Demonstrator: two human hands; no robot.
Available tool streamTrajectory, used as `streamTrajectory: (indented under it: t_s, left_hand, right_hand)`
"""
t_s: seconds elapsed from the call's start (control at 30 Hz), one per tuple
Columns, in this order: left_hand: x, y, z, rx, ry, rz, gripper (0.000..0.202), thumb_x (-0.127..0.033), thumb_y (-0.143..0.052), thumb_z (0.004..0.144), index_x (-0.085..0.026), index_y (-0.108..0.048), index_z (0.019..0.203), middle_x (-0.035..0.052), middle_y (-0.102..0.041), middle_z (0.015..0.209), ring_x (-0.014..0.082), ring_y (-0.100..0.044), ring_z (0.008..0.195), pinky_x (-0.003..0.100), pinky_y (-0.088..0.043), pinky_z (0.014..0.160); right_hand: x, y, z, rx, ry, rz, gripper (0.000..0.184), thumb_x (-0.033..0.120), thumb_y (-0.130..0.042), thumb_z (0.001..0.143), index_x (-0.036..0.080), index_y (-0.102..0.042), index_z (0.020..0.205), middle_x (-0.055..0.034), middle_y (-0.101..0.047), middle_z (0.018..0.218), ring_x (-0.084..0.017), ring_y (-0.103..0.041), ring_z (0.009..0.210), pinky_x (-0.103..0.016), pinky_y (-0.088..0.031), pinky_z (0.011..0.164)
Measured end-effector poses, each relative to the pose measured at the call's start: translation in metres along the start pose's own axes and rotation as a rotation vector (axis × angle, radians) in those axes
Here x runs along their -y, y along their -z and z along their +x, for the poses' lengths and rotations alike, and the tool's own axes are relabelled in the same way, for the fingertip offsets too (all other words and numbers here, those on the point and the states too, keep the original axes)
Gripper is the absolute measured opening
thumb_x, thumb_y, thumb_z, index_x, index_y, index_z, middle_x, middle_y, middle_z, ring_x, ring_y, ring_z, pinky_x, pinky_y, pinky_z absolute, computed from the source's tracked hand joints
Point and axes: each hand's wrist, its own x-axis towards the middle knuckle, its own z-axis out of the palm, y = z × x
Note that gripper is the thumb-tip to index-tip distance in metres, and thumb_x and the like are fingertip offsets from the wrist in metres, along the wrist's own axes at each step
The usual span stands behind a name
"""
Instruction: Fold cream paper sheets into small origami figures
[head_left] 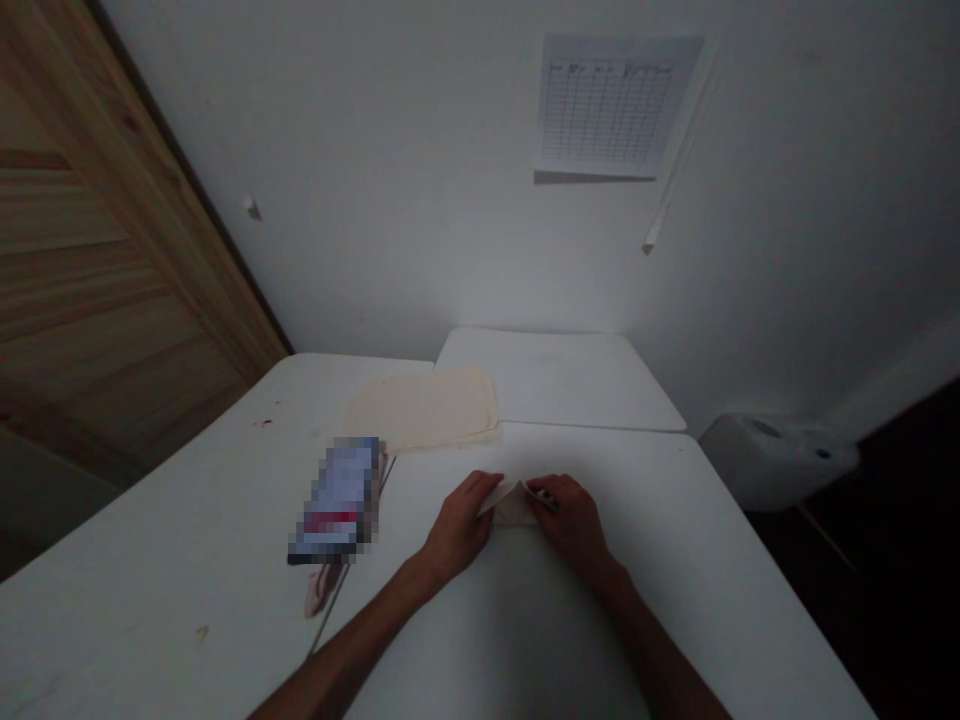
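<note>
Where the front section of the worktop (712, 560) spreads beneath both arms, the left grip (461, 520) and the right grip (574, 520) each pinch an opposite side of a small pale piece (516, 513), which sits between them; whether it touches the surface cannot be told. The step in hand looks like folding or parting this piece, since its upper edges rise in flaps towards the fingertips. The next move, as far as can be judged, calls for both sides to be held evenly while the thumbs guide the edges.

Counted from the largest down, one wall (412, 200) stands beyond the grips, and three worktop sections show: the front one under them, a left section (112, 620) to their left and a back section (555, 370) beyond them. One stretch of wooden panelling (112, 200) is far to their left; one white container (772, 465) is well apart to their right. One pile of pale sheets (420, 410) lies beyond the left grip, a little leftward; its layers cannot be counted. One printed sheet (619, 115) hangs above and beyond the right grip. One pixelated blue item (337, 500) lies left of the left grip, with one pinkish bundle (319, 590) just beside it, nearer the person. Between the grips one piece shows, and far to their left one tiny beige scrap (201, 632)
</note>
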Motion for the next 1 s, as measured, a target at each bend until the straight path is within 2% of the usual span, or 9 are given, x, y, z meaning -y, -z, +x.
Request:
streamTrajectory:
  t_s: [0.17, 0.3, 0.4, 0.57, 0.8, 1.0]
  left_hand:
    - [-0.003, 0.001, -0.001, 0.006, 0.000, 0.104, 0.043, -0.006, -0.048, 0.081, -0.020, -0.052, 0.122, 0.0087, -0.058, 0.111, 0.0217, -0.055, 0.104, 0.039, -0.049, 0.091]
    - [-0.008, 0.000, -0.001, 0.015, -0.078, 0.165, 0.037, -0.015, -0.048, 0.088, -0.020, -0.051, 0.124, 0.0111, -0.057, 0.113, 0.0231, -0.053, 0.104, 0.041, -0.050, 0.090]
    - [-0.009, -0.002, 0.000, 0.020, -0.149, 0.185, 0.037, -0.013, -0.045, 0.090, -0.020, -0.050, 0.126, 0.0117, -0.057, 0.116, 0.0233, -0.052, 0.107, 0.044, -0.048, 0.092]
    - [-0.006, -0.004, 0.001, 0.058, -0.178, 0.216, 0.038, -0.009, -0.045, 0.090, -0.020, -0.050, 0.126, 0.0102, -0.059, 0.114, 0.0233, -0.052, 0.105, 0.044, -0.048, 0.090]
    - [-0.011, -0.002, 0.001, 0.137, -0.192, 0.220, 0.026, -0.010, -0.046, 0.091, -0.019, -0.057, 0.114, 0.0091, -0.062, 0.106, 0.0222, -0.054, 0.099, 0.039, -0.050, 0.086]
    - [-0.012, 0.001, 0.002, 0.204, -0.212, 0.240, 0.024, -0.008, -0.044, 0.091, -0.018, -0.059, 0.107, 0.0088, -0.063, 0.103, 0.0219, -0.055, 0.098, 0.038, -0.051, 0.085]
  right_hand:
    - [0.001, 0.000, -0.001, -0.014, -0.041, -0.050, 0.012, 0.027, -0.057, 0.088, 0.023, -0.068, 0.088, -0.0020, -0.070, 0.085, -0.019, -0.060, 0.080, -0.030, -0.047, 0.076]
    - [0.001, -0.001, -0.002, -0.046, -0.037, -0.096, 0.010, 0.025, -0.058, 0.087, 0.024, -0.068, 0.087, -0.0018, -0.070, 0.086, -0.019, -0.061, 0.082, -0.030, -0.047, 0.076]
    - [0.001, -0.001, -0.003, -0.056, 0.006, -0.137, 0.010, 0.024, -0.058, 0.087, 0.024, -0.068, 0.086, -0.0023, -0.070, 0.085, -0.019, -0.060, 0.081, -0.030, -0.047, 0.076]
    - [0.000, -0.001, -0.005, -0.040, 0.082, -0.206, 0.012, 0.017, -0.058, 0.085, 0.024, -0.067, 0.086, -0.0024, -0.070, 0.089, -0.019, -0.060, 0.085, -0.029, -0.046, 0.078]
    - [-0.007, 0.000, -0.010, 0.037, 0.215, -0.308, 0.020, 0.007, -0.055, 0.083, 0.022, -0.068, 0.089, -0.0024, -0.071, 0.087, -0.018, -0.060, 0.079, -0.028, -0.046, 0.075]
    - [-0.012, 0.008, -0.010, 0.115, 0.356, -0.276, 0.024, 0.012, -0.051, 0.090, 0.024, -0.070, 0.097, -0.0034, -0.072, 0.100, -0.018, -0.062, 0.086, -0.029, -0.049, 0.078]
